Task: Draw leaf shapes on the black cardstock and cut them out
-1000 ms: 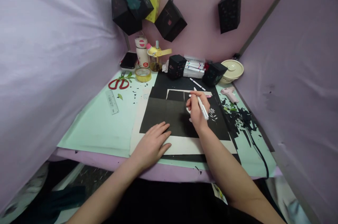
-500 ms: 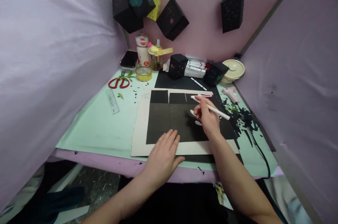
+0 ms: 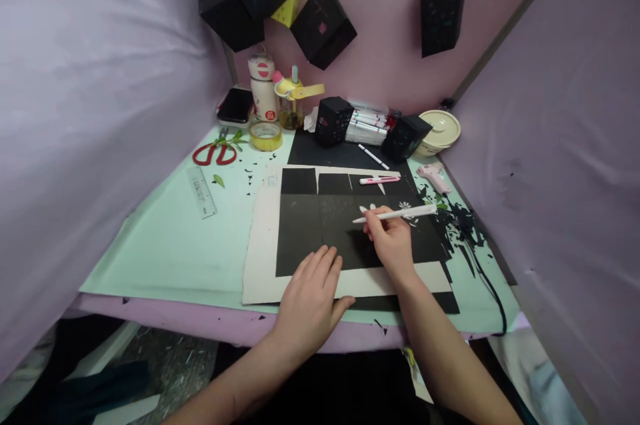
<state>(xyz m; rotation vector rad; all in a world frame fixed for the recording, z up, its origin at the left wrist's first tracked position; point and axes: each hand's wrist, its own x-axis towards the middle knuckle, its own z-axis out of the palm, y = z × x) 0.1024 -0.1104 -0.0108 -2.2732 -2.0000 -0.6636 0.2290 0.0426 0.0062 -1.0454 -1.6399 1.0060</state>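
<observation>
Left hand [image 3: 311, 295] flat, fingers spread, pinning black paper [image 3: 320, 225] on bench. Right hand [image 3: 393, 241] pinching white pen [image 3: 395, 214], tip over paper. Best kept pinned, strokes light, clear of flower [image 3: 406, 206].

Matt black paper [image 3: 320, 225] on rough beige card [image 3: 263, 265]; smooth white plastic pen [image 3: 400, 214].

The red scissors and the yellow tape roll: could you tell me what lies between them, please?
In the head view, only a green leafy sprig lies between the scissors and tape roll.
</observation>
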